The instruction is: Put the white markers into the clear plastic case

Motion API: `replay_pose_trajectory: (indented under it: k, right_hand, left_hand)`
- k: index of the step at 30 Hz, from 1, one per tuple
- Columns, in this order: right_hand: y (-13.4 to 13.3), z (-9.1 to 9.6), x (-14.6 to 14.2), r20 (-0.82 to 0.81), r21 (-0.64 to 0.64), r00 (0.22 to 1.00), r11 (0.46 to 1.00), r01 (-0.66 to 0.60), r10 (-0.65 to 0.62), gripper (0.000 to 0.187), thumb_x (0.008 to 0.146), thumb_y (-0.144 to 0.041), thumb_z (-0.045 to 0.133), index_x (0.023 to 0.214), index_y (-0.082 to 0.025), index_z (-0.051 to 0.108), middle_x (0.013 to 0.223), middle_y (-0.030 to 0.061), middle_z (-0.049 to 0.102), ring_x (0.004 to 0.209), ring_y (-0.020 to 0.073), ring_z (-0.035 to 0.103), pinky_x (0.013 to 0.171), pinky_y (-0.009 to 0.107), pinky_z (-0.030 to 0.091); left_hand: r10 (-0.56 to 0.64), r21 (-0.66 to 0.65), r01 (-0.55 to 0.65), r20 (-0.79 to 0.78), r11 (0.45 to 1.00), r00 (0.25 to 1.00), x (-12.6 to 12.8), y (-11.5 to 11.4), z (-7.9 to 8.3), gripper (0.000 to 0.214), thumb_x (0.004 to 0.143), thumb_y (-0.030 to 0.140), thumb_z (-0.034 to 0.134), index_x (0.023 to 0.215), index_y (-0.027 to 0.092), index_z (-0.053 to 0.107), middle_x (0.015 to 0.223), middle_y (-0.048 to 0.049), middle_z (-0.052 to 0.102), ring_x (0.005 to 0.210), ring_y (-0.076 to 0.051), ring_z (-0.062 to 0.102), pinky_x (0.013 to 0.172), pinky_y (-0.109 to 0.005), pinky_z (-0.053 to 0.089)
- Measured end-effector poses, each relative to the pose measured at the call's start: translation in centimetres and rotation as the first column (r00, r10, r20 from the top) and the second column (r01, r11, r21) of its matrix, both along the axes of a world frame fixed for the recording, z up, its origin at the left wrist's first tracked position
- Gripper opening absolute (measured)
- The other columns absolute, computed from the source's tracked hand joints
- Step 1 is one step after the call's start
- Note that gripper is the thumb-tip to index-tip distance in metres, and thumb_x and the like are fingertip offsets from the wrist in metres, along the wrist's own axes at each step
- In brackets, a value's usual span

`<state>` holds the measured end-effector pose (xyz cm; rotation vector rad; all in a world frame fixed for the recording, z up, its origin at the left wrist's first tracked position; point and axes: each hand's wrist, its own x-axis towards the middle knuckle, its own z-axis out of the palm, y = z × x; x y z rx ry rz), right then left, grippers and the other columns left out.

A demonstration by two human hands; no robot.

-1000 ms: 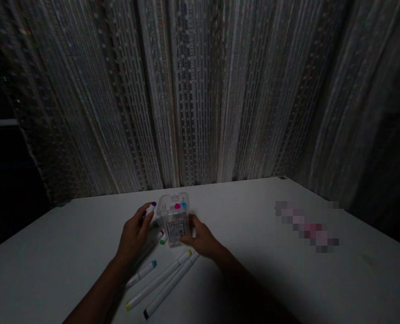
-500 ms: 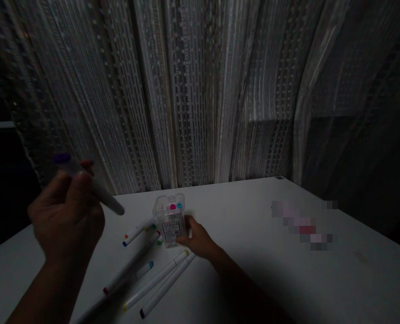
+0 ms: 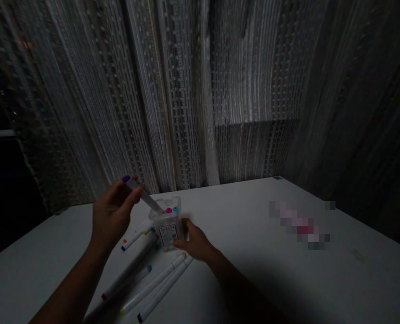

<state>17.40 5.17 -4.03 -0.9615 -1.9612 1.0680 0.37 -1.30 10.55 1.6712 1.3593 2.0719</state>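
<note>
The person's left hand (image 3: 112,216) pinches a slim white purple-ended marker (image 3: 150,200), slanting its lower end to the open mouth of a clear plastic box (image 3: 168,229), while the right hand (image 3: 197,240), clasped round the box's side, holds it upright on the white tabletop (image 3: 240,216). Insertion appears in hand; sliding deeper would call for a steeper marker, clear of the bright-pink end (image 3: 168,210) and light-blue end (image 3: 175,209) showing there

Pixelation masks the pinkish object (image 3: 297,224), and the label (image 3: 168,236) on the clear box (image 3: 166,219) is too small to read.
</note>
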Motion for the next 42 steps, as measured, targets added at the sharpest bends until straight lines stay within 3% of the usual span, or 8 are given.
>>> replay_pose_trajectory:
  k: [4,8,12,17,21,29,36,42]
  right_hand:
    - [-0.1,0.3,0.3,-0.02,-0.003,0.999,0.999,-0.033,0.033,0.058,0.063,-0.026,0.072,0.115,-0.017,0.047,0.113,0.0079,0.059,0.102,0.0249,0.055,0.087,0.037,0.042]
    - [0.1,0.7,1.2,-0.137,-0.085,0.98,0.984,-0.159,0.146,0.078,0.059,-0.013,0.069,0.129,-0.017,0.034,0.122,0.0103,0.052,0.108,0.0226,0.053,0.089,0.034,0.043]
    - [0.5,0.7,1.8,-0.137,-0.104,0.965,0.966,-0.237,0.222,0.075,0.059,-0.005,0.059,0.129,-0.017,0.036,0.116,0.0096,0.055,0.104,0.0218,0.055,0.081,0.031,0.047]
    - [0.6,0.6,1.6,-0.081,-0.026,0.974,0.976,-0.216,0.213,0.069,0.059,-0.004,0.058,0.126,-0.014,0.043,0.119,0.0098,0.055,0.109,0.0224,0.052,0.096,0.036,0.039]
    - [0.4,0.7,1.5,-0.066,-0.011,0.98,0.982,-0.187,0.186,0.068,0.06,-0.007,0.06,0.126,-0.01,0.043,0.121,0.0129,0.054,0.109,0.0231,0.052,0.096,0.035,0.039]
    - [0.5,0.6,1.4,-0.043,0.01,0.986,0.987,-0.161,0.162,0.065,0.062,-0.01,0.06,0.125,-0.012,0.043,0.122,0.0119,0.055,0.109,0.0227,0.052,0.096,0.036,0.039]
    - [0.1,0.7,0.9,-0.056,-0.012,0.99,0.991,-0.131,0.13,0.07,0.063,-0.021,0.069,0.127,-0.013,0.041,0.121,0.0109,0.056,0.109,0.0236,0.052,0.095,0.037,0.04]
    - [0.0,0.9,0.4,0.009,-0.016,0.997,0.997,-0.08,0.08,0.059,0.064,-0.029,0.071,0.117,-0.015,0.049,0.116,0.01,0.058,0.104,0.0253,0.055,0.089,0.038,0.043]
  left_hand:
    - [0.017,-0.176,-0.059,-0.23,0.983,0.973,-0.1,0.8,-2.2,0.042,0.068,0.046,0.065,0.095,0.014,0.063,0.082,-0.0038,0.064,0.077,-0.017,0.059,0.072,-0.029,0.047]
    - [-0.029,-0.28,-0.076,-0.353,0.957,0.935,-0.3,1.4,-4.3,0.04,0.072,0.048,0.059,0.094,0.015,0.062,0.08,-0.0036,0.061,0.076,-0.017,0.056,0.072,-0.029,0.044]
    - [0.011,-0.267,-0.13,-0.406,0.955,0.914,-0.3,1.4,-5.4,0.036,0.075,0.048,0.056,0.085,0.014,0.063,0.081,-0.0048,0.06,0.079,-0.017,0.054,0.073,-0.029,0.042]
    - [-0.044,-0.189,-0.047,-0.449,0.981,0.892,0.3,1.4,-5.8,0.031,0.081,0.043,0.049,0.077,0.015,0.063,0.091,-0.0059,0.061,0.084,-0.016,0.055,0.071,-0.027,0.042]
    - [-0.05,-0.116,0.001,-0.423,0.993,0.905,0.6,1.6,-6.7,0.029,0.085,0.04,0.046,0.086,0.016,0.062,0.102,-0.0074,0.058,0.098,-0.018,0.054,0.08,-0.028,0.043]
    - [-0.055,-0.068,0.026,-0.473,0.997,0.88,-0.3,1.2,-8.7,0.035,0.088,0.04,0.04,0.114,0.019,0.051,0.129,-0.01,0.044,0.121,-0.021,0.041,0.093,-0.033,0.04]
    - [-0.08,-0.112,0.041,-0.375,0.993,0.924,-0.8,1.3,-9.4,0.047,0.09,0.049,0.027,0.117,0.018,0.049,0.133,-0.0105,0.041,0.126,-0.022,0.035,0.108,-0.04,0.025]
    - [-0.218,-0.308,0.158,-0.172,0.938,0.961,-0.4,0.8,-10.5,0.059,0.088,0.05,0.031,0.136,0.017,0.026,0.136,-0.0128,0.039,0.127,-0.023,0.036,0.102,-0.037,0.035]
